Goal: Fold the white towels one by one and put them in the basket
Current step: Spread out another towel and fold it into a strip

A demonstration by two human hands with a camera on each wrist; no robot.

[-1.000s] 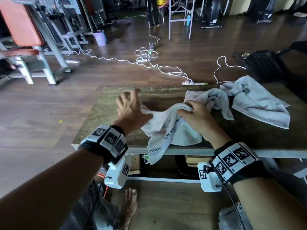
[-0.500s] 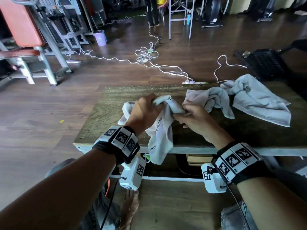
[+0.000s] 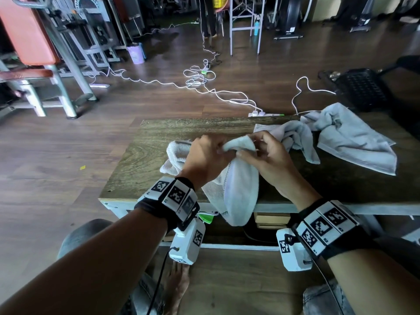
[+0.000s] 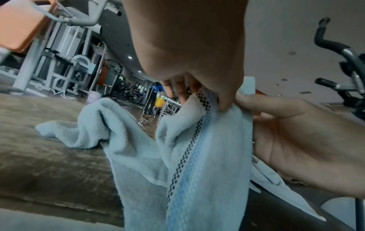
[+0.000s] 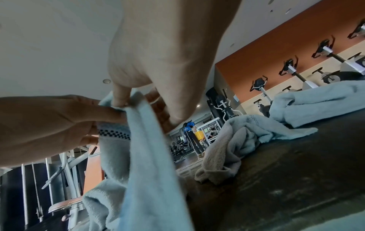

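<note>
A white towel [image 3: 236,189] with a black checkered stripe hangs over the front edge of the wooden table [image 3: 145,160]. My left hand [image 3: 209,153] and my right hand [image 3: 261,153] both pinch its raised top edge, side by side above the table. The left wrist view shows my left hand [image 4: 213,100] pinching the towel [image 4: 197,164] at the stripe. The right wrist view shows my right hand [image 5: 126,100] pinching the same towel [image 5: 150,156]. Two more crumpled white towels [image 3: 293,137] [image 3: 354,142] lie at the table's right. A black basket [image 3: 361,87] stands on the floor beyond the table's right end.
White cables [image 3: 204,85] and a power strip [image 3: 266,114] lie on the wooden floor beyond the table. A gym bench with an orange pad [image 3: 29,42] stands at the far left. A person [image 3: 208,17] stands far back.
My left hand went from open beside the towel to pinching its edge. Both hands drew the towel's top edge up and together; the towel's left part now lies bunched behind my left hand.
</note>
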